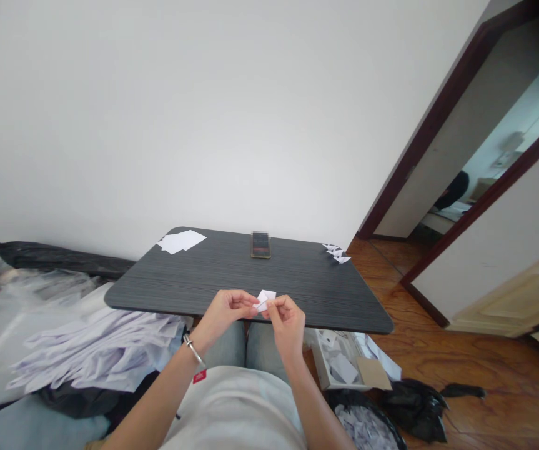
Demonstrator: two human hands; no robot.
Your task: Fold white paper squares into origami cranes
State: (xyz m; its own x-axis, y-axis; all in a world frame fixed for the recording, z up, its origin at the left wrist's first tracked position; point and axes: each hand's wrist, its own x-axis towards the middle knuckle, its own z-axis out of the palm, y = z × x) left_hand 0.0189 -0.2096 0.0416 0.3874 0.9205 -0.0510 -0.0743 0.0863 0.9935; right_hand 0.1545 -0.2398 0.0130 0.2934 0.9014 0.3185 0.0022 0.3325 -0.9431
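A small folded piece of white paper (265,296) is held between both hands, over the near edge of the dark table (232,275). My left hand (232,309) pinches its left corner between thumb and fingers. On the other side, my right hand (286,317) grips the paper's lower right part with thumb and forefinger. Several folded white paper pieces (336,253) stand in a row at the table's right end. Flat white sheets (181,241) lie in a loose stack at the far left.
A phone (260,244) lies near the table's back edge, by the wall. Right of my legs, an open box (339,362) holds papers, and a black bag (365,422) is full of white scraps. White cloth-like items (105,350) are piled at left. A doorway opens at right.
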